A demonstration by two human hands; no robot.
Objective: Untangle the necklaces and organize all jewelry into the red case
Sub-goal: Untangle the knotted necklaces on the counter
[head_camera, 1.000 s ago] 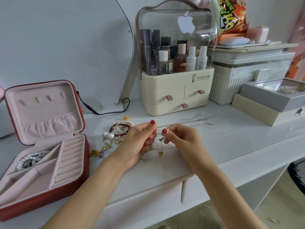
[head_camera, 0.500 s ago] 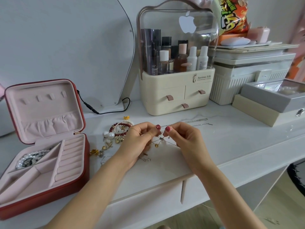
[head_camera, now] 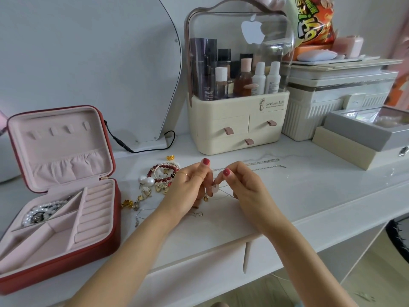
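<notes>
Okay, my left hand (head_camera: 190, 185) and right hand (head_camera: 241, 185) both pinch the tangled necklaces (head_camera: 218, 188) just above the table (head_camera: 309, 191); red case (head_camera: 106, 231) lies open well left. Thin, limp chains, easily snapped, I'd say: grip beside the knot.

A home dressing table, most likely in a bedroom: a white vanity top (head_camera: 309, 191) carries a clear-lidded cosmetics organizer (head_camera: 238, 120) full of bottles, a round-edged mirror (head_camera: 99, 63) (corded), stacked storage boxes (head_camera: 340, 98) and a snack bag (head_camera: 314, 21).
</notes>
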